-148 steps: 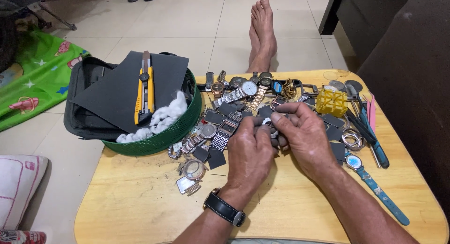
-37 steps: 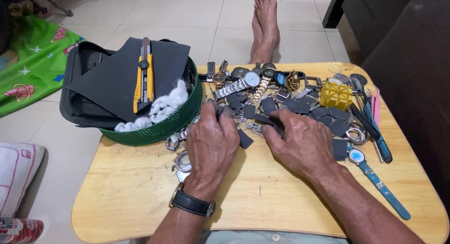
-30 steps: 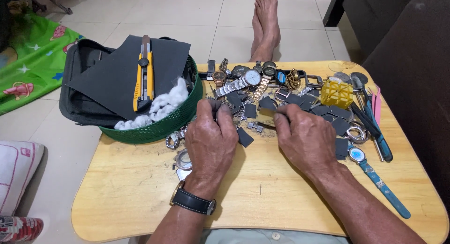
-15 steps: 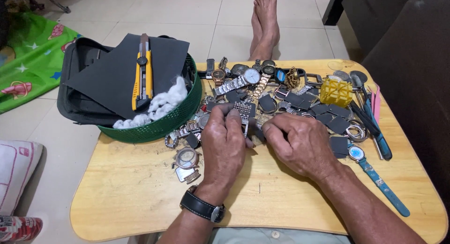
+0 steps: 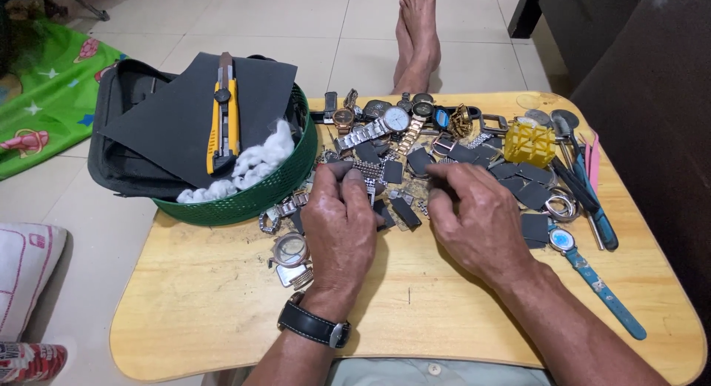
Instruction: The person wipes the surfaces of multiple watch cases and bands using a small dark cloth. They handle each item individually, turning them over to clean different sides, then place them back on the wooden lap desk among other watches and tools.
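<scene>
My left hand (image 5: 341, 223) rests on the wooden table (image 5: 215, 312), its fingertips pinched on a small dark grey piece (image 5: 337, 168) at the near edge of a pile of watch parts (image 5: 415, 145). A black wristwatch (image 5: 315, 327) is on that wrist. My right hand (image 5: 474, 223) lies knuckles up beside it, fingers curled onto dark square pieces (image 5: 404, 212); its fingertips are hidden underneath. A silver watch with a white dial (image 5: 396, 119) lies in the pile beyond both hands. Strapless watch cases (image 5: 290, 254) sit just left of my left hand.
A green basket (image 5: 285, 182) at the left holds a black sheet (image 5: 178, 112), a yellow utility knife (image 5: 224, 112) and cotton (image 5: 255, 160). A yellow plastic block (image 5: 529, 141), hand tools (image 5: 581, 186) and a blue-strapped watch (image 5: 589, 271) lie right. Bare feet (image 5: 418, 38) are beyond the table.
My left hand has drawn back slightly and lifted a small dark piece in its fingertips. My right hand has spread flatter over the dark pieces.
</scene>
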